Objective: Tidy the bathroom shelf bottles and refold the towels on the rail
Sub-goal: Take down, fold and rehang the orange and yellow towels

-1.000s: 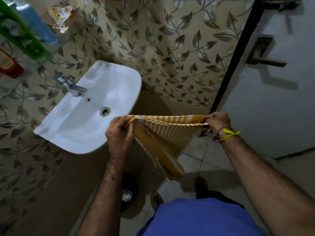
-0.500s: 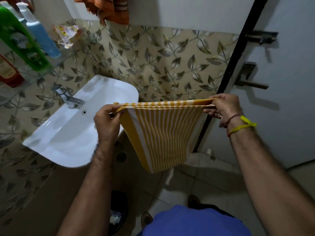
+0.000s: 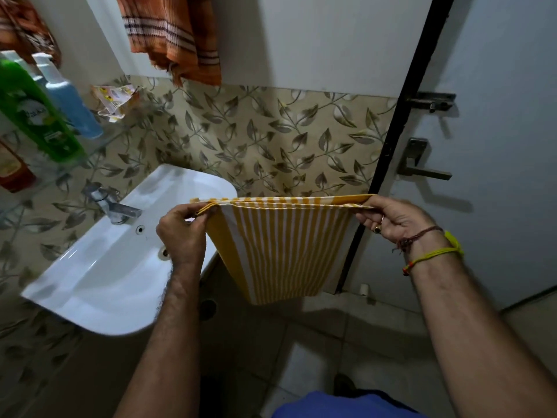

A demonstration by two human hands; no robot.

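From the head view, the person holds a yellow-and-white striped towel [image 3: 283,248] stretched out in front of the chest, between the white sink [image 3: 99,267] on the left and the door [image 3: 497,146] on the right. The left hand [image 3: 180,233] pinches the towel's top left corner between thumb and curled fingers [image 3: 200,217], where several layered edges show together. The right hand [image 3: 394,220] pinches the top right corner in the same way, fingers curled round the hem.

The towel appears already folded at least once, judging by the stacked edges at the left corner. It hangs limp below the taut upper edge, which suggests a light, soft cloth with no stiffness of its own: it will sag wherever it is not held, and the layers could slide apart if a pinch loosens. The corners of the top edge look like the right places to hold, since tension between them keeps the fold flat.

Its long axis runs left to right along the stretched top edge, nearly level. The stripes run downward toward the floor, and the free bottom edge slants slightly, lower on the left.

An orange striped towel [image 3: 174,37] hangs on the wall above the sink. A green bottle [image 3: 39,116] and a blue bottle [image 3: 69,101] stand on the glass shelf [image 3: 99,146] at the left.
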